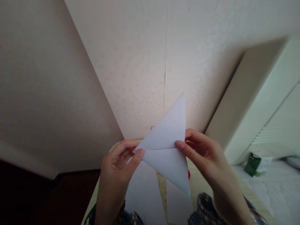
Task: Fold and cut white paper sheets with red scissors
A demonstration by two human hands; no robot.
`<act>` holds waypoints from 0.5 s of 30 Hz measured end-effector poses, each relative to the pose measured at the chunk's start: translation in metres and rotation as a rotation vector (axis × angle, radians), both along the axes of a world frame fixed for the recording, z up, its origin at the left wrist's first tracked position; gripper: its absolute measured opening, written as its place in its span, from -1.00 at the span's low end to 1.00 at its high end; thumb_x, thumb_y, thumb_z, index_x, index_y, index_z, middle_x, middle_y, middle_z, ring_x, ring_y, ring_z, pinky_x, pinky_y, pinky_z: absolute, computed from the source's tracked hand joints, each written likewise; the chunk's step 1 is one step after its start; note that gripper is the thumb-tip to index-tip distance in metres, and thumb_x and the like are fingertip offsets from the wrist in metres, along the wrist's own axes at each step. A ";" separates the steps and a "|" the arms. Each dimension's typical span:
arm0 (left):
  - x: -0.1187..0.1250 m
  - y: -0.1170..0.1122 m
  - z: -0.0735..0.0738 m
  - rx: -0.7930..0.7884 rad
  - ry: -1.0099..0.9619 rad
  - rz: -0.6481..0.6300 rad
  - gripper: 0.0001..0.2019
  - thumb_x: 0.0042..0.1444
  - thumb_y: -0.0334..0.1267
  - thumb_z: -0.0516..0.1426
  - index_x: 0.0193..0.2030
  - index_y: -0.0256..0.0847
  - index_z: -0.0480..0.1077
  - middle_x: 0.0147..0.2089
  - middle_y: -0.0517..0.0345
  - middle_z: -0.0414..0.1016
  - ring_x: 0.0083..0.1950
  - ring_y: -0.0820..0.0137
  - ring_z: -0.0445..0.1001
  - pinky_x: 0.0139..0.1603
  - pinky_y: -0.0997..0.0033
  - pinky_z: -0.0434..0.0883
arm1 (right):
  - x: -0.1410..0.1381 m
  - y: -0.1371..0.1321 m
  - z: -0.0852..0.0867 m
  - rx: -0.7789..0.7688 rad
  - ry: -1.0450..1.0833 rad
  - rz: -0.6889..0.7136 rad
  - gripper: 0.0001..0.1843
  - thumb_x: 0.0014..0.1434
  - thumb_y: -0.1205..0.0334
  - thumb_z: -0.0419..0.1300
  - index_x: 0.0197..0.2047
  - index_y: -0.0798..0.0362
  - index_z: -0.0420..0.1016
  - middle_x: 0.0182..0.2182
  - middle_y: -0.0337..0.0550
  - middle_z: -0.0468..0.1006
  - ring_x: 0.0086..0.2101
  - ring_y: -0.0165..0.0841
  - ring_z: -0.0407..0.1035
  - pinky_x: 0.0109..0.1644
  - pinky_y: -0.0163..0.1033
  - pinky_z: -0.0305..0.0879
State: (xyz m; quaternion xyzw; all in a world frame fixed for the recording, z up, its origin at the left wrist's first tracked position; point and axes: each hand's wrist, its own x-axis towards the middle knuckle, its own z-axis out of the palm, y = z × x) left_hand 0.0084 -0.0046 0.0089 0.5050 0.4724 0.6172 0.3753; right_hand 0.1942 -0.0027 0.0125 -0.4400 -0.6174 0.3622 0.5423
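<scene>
A white sheet of paper folded into a pointed triangular shape (167, 143) is held up in the air in front of the wall. My left hand (119, 165) pinches its left corner between thumb and fingers. My right hand (201, 153) pinches its right edge at the crease. One point of the paper aims up, another down and to the right. A small red thing (189, 174) peeks out behind the lower edge; I cannot make out what it is.
Below the hands lie more white sheets (142, 193) on a light wooden table (199, 184). A white cabinet (264, 103) stands at the right, with a green and white packet (256, 163) on a pale surface. Beige walls (131, 62) meet in a corner behind.
</scene>
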 end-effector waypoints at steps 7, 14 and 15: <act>0.010 -0.002 0.002 0.046 -0.121 0.060 -0.92 -0.09 -0.40 0.29 -0.45 -0.16 0.51 -0.48 0.28 0.57 -0.43 0.50 0.50 -0.40 0.64 0.42 | -0.004 0.002 -0.003 -0.015 -0.037 -0.044 -0.82 0.12 0.11 0.27 -0.43 0.03 0.54 -0.52 -0.19 0.55 -0.48 -0.33 0.37 -0.44 -0.26 0.28; 0.012 -0.003 -0.001 0.171 -0.155 0.205 -0.87 -0.12 -0.45 0.30 -0.43 -0.13 0.54 -0.53 0.34 0.50 -0.49 0.57 0.44 -0.46 0.71 0.39 | -0.006 -0.001 -0.004 -0.088 0.040 -0.024 -0.83 0.07 0.11 0.29 -0.39 0.03 0.56 -0.48 -0.16 0.57 -0.41 -0.23 0.47 -0.31 -0.13 0.39; 0.012 -0.003 -0.001 0.188 -0.151 0.203 -0.87 -0.12 -0.45 0.30 -0.44 -0.13 0.55 -0.54 0.34 0.49 -0.50 0.57 0.44 -0.47 0.70 0.39 | -0.006 -0.001 -0.004 -0.094 0.043 -0.024 -0.83 0.06 0.11 0.29 -0.40 0.03 0.56 -0.49 -0.15 0.57 -0.41 -0.22 0.47 -0.31 -0.12 0.40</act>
